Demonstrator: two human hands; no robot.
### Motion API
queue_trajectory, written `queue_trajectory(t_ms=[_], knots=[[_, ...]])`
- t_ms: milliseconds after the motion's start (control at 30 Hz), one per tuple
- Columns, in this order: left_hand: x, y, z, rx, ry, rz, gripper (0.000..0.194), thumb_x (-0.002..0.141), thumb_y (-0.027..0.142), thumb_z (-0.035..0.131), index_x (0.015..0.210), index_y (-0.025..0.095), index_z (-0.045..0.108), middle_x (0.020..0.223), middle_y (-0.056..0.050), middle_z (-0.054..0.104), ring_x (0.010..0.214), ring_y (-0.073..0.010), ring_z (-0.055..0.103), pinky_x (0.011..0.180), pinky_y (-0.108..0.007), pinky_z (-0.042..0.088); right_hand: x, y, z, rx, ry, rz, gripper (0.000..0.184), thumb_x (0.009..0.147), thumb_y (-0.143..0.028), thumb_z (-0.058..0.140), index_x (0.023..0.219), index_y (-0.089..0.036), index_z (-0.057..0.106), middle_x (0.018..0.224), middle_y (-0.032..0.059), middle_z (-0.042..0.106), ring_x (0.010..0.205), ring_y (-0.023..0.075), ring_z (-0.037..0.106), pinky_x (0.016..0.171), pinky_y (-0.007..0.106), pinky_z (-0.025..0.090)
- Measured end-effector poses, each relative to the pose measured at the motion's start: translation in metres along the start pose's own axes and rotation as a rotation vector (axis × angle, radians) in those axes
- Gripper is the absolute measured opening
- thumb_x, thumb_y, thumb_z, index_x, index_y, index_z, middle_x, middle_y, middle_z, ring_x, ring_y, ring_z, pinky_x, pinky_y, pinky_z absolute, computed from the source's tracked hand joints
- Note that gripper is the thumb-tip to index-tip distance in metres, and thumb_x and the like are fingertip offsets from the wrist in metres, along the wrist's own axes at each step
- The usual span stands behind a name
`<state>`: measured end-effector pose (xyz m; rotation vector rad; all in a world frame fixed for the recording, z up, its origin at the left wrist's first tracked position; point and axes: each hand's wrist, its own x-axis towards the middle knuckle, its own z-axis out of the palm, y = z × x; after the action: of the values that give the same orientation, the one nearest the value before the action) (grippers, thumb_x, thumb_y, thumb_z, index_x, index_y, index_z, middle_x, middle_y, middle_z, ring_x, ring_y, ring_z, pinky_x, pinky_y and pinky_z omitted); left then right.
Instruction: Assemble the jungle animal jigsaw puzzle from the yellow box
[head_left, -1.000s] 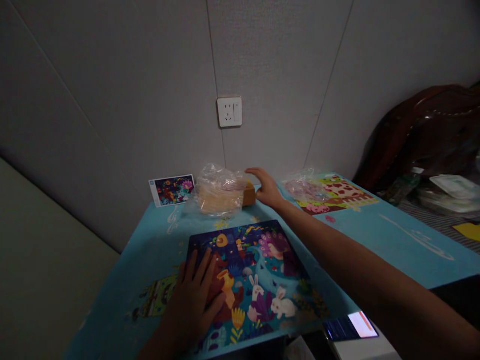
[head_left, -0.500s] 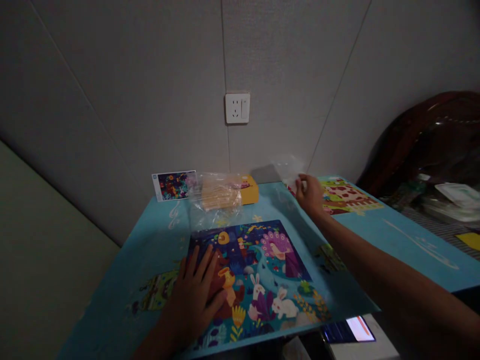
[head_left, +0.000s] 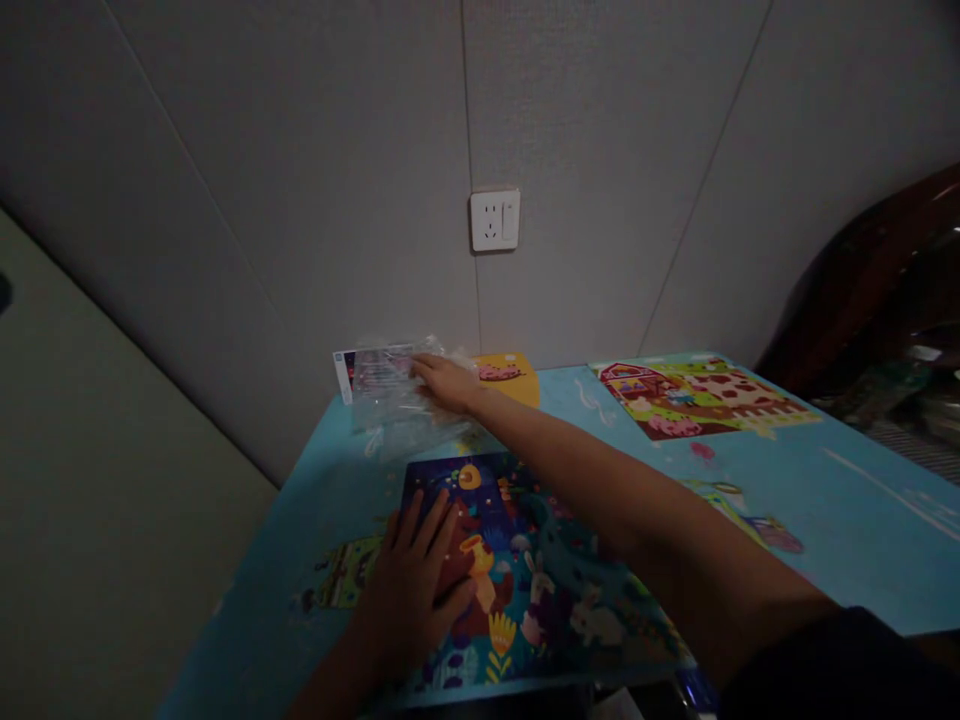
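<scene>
My left hand [head_left: 412, 590] lies flat with fingers spread on the left part of a colourful picture sheet [head_left: 491, 555] showing a bear, rabbits and night-blue scenery. My right arm crosses above the sheet and hides its right side. At the back left of the table, my right hand [head_left: 446, 383] has its fingers closed on a crinkled clear plastic bag [head_left: 386, 400]. Behind the bag, a small printed card [head_left: 345, 375] is partly covered. Just right of that hand is a yellow box or card [head_left: 525, 385] with a pink picture.
A blue patterned cover lies on the table [head_left: 600, 410] against a grey wall with a white socket [head_left: 495, 220]. Toward the back right lies a farm picture [head_left: 697, 395]. A dark red curved chair back [head_left: 847, 270] stands at the right.
My right hand has swung left from near the farm picture, bringing the clear plastic over to the other bag and card. The left hand stays on the sheet; the view has shifted slightly.
</scene>
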<state>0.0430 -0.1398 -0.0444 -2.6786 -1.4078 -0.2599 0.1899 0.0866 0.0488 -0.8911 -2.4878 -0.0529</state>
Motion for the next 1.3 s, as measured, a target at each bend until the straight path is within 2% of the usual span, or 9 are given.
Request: queue_trajectory(t_ms=[100, 200, 267, 333, 433, 533, 800, 1067, 1300], knots=[[-0.001, -0.001, 0.002, -0.005, 0.013, 0.010, 0.072, 0.093, 0.051, 0.043, 0.153, 0.021, 0.018, 0.159, -0.006, 0.022, 0.144, -0.0355, 0.019, 0.112, -0.054, 0.028, -0.021, -0.033, -0.005, -0.035, 0.095, 0.074, 0.055, 0.091, -0.034, 0.056, 0.137, -0.007, 0.042, 0.150, 0.0218, 0.034, 0.141, 0.0304, 0.028, 0.114, 0.046, 0.025], [-0.002, -0.002, 0.008, 0.006, 0.065, 0.031, 0.073, 0.092, 0.050, 0.045, 0.153, 0.021, 0.018, 0.158, -0.007, 0.023, 0.144, -0.0363, 0.019, 0.112, -0.054, 0.027, -0.080, -0.064, -0.020, -0.037, 0.128, 0.131, 0.055, 0.092, -0.037, 0.051, 0.141, -0.014, 0.040, 0.155, 0.0173, 0.026, 0.145, 0.0299, 0.016, 0.116, 0.051, 0.021], [-0.002, -0.004, 0.013, 0.013, 0.084, 0.061, 0.081, 0.088, 0.055, 0.048, 0.154, 0.021, 0.015, 0.158, -0.006, 0.023, 0.144, -0.0381, 0.018, 0.111, -0.054, 0.026, -0.134, -0.076, -0.030, -0.076, 0.053, 0.248, 0.052, 0.091, -0.040, 0.052, 0.139, -0.018, 0.045, 0.156, 0.0158, 0.026, 0.145, 0.0326, 0.017, 0.115, 0.056, 0.018], [-0.001, -0.006, 0.017, 0.021, 0.098, 0.088, 0.085, 0.087, 0.059, 0.048, 0.154, 0.021, 0.011, 0.157, -0.006, 0.025, 0.143, -0.0389, 0.020, 0.110, -0.055, 0.027, -0.191, -0.078, -0.039, -0.130, -0.057, 0.476, 0.055, 0.089, -0.050, 0.053, 0.135, -0.020, 0.051, 0.153, 0.0170, 0.032, 0.143, 0.0390, 0.021, 0.111, 0.064, 0.019], [-0.001, -0.008, 0.021, 0.037, 0.119, 0.106, 0.086, 0.088, 0.061, 0.045, 0.154, 0.022, 0.007, 0.157, -0.006, 0.027, 0.142, -0.0391, 0.022, 0.109, -0.055, 0.027, -0.267, -0.071, -0.050, -0.211, -0.170, 0.841, 0.069, 0.088, -0.059, 0.048, 0.142, -0.015, 0.046, 0.151, 0.0243, 0.032, 0.139, 0.0444, 0.027, 0.106, 0.069, 0.024], [0.001, -0.006, 0.022, 0.037, 0.125, 0.117, 0.088, 0.087, 0.063, 0.044, 0.154, 0.022, 0.005, 0.156, -0.006, 0.027, 0.142, -0.0393, 0.023, 0.109, -0.055, 0.026, -0.313, -0.067, -0.060, -0.204, -0.207, 0.862, 0.066, 0.093, -0.059, 0.037, 0.146, -0.020, 0.040, 0.154, 0.0173, 0.030, 0.142, 0.0365, 0.027, 0.110, 0.061, 0.026], [0.015, 0.023, 0.021, -0.003, 0.110, 0.158, 0.089, 0.085, 0.069, 0.041, 0.154, 0.026, 0.005, 0.157, -0.004, 0.025, 0.142, -0.0391, 0.023, 0.109, -0.056, 0.027, -0.351, -0.081, -0.064, -0.257, -0.154, 0.849, 0.052, 0.098, -0.041, 0.032, 0.148, -0.027, 0.037, 0.152, 0.0070, 0.035, 0.141, 0.0299, 0.030, 0.112, 0.059, 0.027], [0.038, 0.059, 0.021, -0.048, 0.073, 0.173, 0.087, 0.086, 0.069, 0.038, 0.154, 0.026, 0.005, 0.158, -0.005, 0.020, 0.144, -0.0409, 0.017, 0.107, -0.063, 0.029, -0.387, -0.070, -0.077, -0.337, -0.131, 0.889, 0.050, 0.098, -0.041, 0.031, 0.146, -0.028, 0.038, 0.152, 0.0069, 0.035, 0.141, 0.0319, 0.030, 0.108, 0.063, 0.031], [0.056, 0.079, 0.032, -0.060, 0.106, 0.203, 0.085, 0.087, 0.069, 0.035, 0.154, 0.025, 0.009, 0.158, -0.007, 0.020, 0.143, -0.0435, 0.019, 0.104, -0.068, 0.031, -0.397, -0.059, -0.096, -0.331, -0.194, 0.940, 0.051, 0.099, -0.043, 0.028, 0.148, -0.029, 0.034, 0.153, 0.0050, 0.032, 0.142, 0.0315, 0.026, 0.110, 0.066, 0.023]])
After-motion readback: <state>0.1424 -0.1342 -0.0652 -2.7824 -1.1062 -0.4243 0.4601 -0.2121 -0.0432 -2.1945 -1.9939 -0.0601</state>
